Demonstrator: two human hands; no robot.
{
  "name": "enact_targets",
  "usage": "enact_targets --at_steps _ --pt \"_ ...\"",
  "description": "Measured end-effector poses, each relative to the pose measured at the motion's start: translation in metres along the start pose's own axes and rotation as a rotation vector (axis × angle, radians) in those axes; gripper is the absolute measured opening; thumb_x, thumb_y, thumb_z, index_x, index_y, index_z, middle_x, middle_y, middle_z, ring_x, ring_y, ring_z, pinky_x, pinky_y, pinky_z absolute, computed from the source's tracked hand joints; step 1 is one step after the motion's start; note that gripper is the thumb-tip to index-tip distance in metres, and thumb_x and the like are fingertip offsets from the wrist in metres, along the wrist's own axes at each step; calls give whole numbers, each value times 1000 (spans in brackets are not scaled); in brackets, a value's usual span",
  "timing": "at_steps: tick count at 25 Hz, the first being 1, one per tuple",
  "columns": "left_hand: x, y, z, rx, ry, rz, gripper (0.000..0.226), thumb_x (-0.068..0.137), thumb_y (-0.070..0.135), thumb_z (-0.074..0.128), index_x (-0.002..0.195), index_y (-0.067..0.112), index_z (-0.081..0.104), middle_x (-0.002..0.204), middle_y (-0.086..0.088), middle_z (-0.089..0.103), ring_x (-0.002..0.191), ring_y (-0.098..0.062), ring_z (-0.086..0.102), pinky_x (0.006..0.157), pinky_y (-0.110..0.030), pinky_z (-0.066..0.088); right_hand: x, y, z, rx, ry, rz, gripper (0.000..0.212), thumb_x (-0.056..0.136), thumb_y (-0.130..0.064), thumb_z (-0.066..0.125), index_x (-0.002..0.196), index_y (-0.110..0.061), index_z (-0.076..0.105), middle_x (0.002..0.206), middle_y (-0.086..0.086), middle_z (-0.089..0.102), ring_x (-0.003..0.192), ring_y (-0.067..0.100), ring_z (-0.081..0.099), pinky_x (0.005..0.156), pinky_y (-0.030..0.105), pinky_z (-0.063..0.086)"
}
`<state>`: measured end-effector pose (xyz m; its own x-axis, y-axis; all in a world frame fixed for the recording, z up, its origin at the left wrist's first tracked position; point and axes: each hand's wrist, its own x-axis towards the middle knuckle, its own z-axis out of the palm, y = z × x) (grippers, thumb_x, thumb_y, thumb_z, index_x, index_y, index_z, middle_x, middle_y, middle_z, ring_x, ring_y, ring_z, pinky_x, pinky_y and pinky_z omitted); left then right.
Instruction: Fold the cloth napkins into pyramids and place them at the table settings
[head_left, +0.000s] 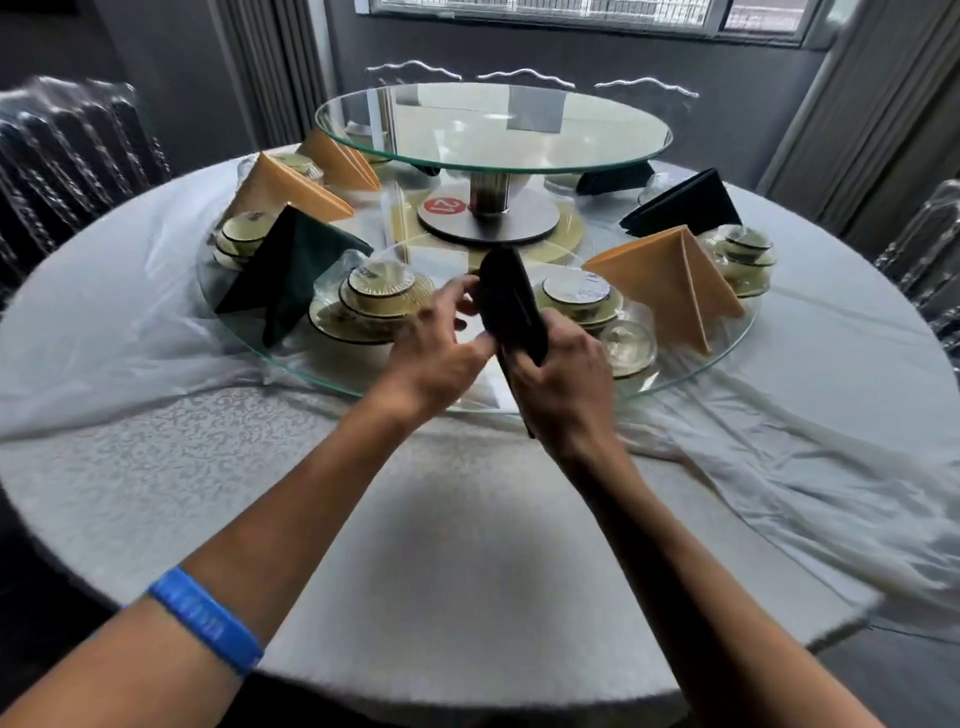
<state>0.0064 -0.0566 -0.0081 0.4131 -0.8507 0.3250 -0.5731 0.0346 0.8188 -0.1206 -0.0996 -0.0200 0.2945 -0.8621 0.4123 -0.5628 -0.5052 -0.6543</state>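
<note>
Dark folded cloth napkin (511, 304), soft and light, is pinched by both hands: left hand (441, 348) at its far fold, right hand (563, 379) gripping its near end.

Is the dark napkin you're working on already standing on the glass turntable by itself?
No: both the left hand and right hand grip the dark napkin, holding it above the glass turntable.

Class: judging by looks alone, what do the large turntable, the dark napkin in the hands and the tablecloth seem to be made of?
Turntable: clear glass, likely; see-through with a greenish polished edge.
Dark napkin: matte woven cloth, probably; it bends softly where the left hand and right hand grip it.
Tablecloth: pale fabric with a raised swirl pattern, perhaps damask.
</note>
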Motion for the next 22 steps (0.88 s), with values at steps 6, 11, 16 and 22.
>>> enact_targets --at_steps 6,11,16,22 --pt "-16 -42 31 132 -106 -87 52 73 46 66 121 29 55 103 3 67 89 -20 68 78 -38 57 -6 30 25 -15 -123 126 26 94 -32 49 108 -17 65 107 6 70 100 28 62 79 37 45" --pt "-17 -40 36 228 2 -80 34 78 17 61 111 21 63 80 -2 66 76 -29 64 62 -31 46 0 32 33 -161 -23 -4 16 87 -19 53 97 -13 64 97 9 67 90 30 61 66 34 34" --pt "-2 -51 22 470 59 -70 28 77 20 64 103 10 57 97 -13 64 93 -37 60 78 -38 48 5 29 37 -360 -61 -26 24 88 -34 55 102 -13 55 105 9 62 96 34 61 68 36 40" --pt "-29 -75 17 522 212 -18 12 82 13 62 92 10 67 85 -11 64 83 -37 59 72 -43 50 -13 38 39 -439 -48 15 14 87 -31 52 87 -16 52 96 9 66 90 33 62 63 33 29"
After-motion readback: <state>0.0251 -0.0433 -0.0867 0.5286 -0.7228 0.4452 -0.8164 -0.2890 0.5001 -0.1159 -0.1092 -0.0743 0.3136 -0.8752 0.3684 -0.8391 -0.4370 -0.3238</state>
